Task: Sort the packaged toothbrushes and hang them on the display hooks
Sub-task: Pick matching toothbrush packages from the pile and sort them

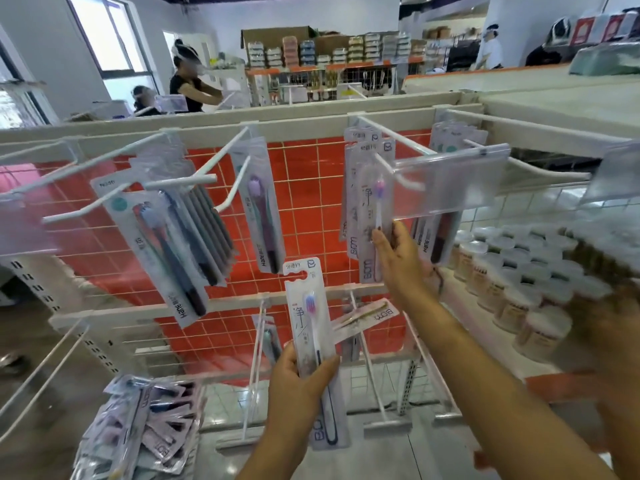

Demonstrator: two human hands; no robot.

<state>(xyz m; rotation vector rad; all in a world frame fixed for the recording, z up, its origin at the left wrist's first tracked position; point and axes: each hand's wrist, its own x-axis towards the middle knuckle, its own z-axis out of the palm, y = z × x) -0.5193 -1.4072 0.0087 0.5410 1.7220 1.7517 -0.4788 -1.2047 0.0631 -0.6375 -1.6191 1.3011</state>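
My left hand (300, 375) grips a white packaged toothbrush (309, 327) upright in front of the rack, with a second pack (367, 317) fanned out to the right behind it. My right hand (398, 258) reaches up and holds the lower part of a white pink-bristled toothbrush pack (372, 216) that hangs on a white display hook (398, 171) with similar packs behind it. Dark toothbrush packs (173, 237) and a purple one (261, 209) hang on hooks to the left. A loose pile of packaged toothbrushes (145, 427) lies at the lower left.
Clear price-tag flaps (450, 181) hang at the hook ends. Behind the hooks is a red wire grid panel (304, 202). Bare hooks (52, 358) jut out at lower left. Several lidded jars (519, 278) fill the shelf on the right. People stand in the background.
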